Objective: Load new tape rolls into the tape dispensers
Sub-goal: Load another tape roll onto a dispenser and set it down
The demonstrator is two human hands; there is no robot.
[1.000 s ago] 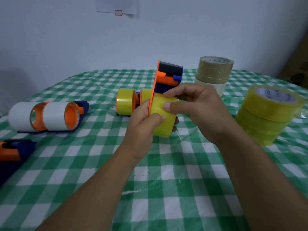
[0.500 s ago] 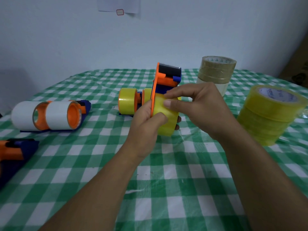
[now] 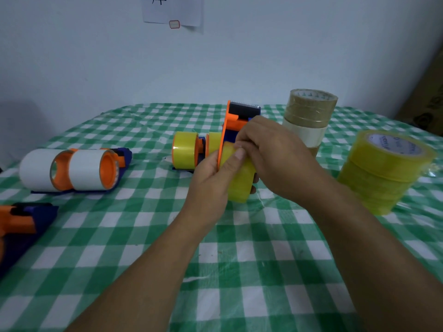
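1. Green-check tablecloth (image 3: 239, 271) covers the table.
2. Yellow tape stack (image 3: 383, 173) stands at your R; brown stack (image 3: 309, 116) is behind it.
3. Your R hand (image 3: 275, 159) pinches the yellow roll (image 3: 241, 180) at its top edge w/ thumb & curled fingers.
4. Your L hand (image 3: 211, 180) wraps the same roll, thumb on top.
5. Orange dispenser (image 3: 233, 121) is upright above the cloth, w/ the roll on its R face.

Yellow roll (image 3: 239, 180), orange-blue dispenser (image 3: 233, 123), green-white checked tablecloth (image 3: 239, 259).
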